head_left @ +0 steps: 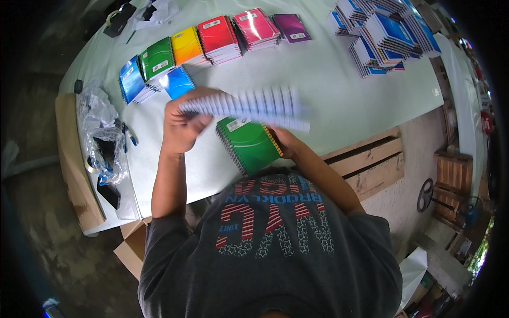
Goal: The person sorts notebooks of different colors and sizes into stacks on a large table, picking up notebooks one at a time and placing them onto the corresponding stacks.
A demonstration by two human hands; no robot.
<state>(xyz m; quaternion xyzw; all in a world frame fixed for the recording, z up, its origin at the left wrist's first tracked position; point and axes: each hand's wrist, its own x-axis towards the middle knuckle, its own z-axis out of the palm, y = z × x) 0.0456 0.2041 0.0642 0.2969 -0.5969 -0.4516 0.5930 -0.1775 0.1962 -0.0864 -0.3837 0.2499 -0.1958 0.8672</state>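
Notebooks in hand: a fanned handful of spiral notebooks (249,106) is held above the table, blurred, spines toward the person, spread as if to be counted or sorted; the colours cannot be told.
Left hand: the left hand (183,124) is clenched round the left end of the fan, fingers curled under and thumb on top, so that the bundle is carried from that side.
Right hand: the right hand (283,140) is mostly hidden beneath the fan; it seems to steady the far end and to touch the green notebook, but its fingers cannot be told.
Green notebook: one green notebook (249,146) lies flat on the table edge just below the fan, spiral along its left side, set apart from the rest.
Sorted row: stacks of notebooks (207,45) are laid in a line by colour along the far side, blue, green, yellow, red, pink, purple, a white label showing on most covers; the grouping is judged to keep colours separate.
Unsorted heap: a loose pile of blue notebooks (384,32) is stacked crosswise at far right, well apart from the row.
Table: a white table (344,95) bears everything.
Left edge: a crumpled plastic bag (103,138) lies near the table's left end, with dark small items by it.
Below: wooden pallets (371,161) are seen beside the table at right.
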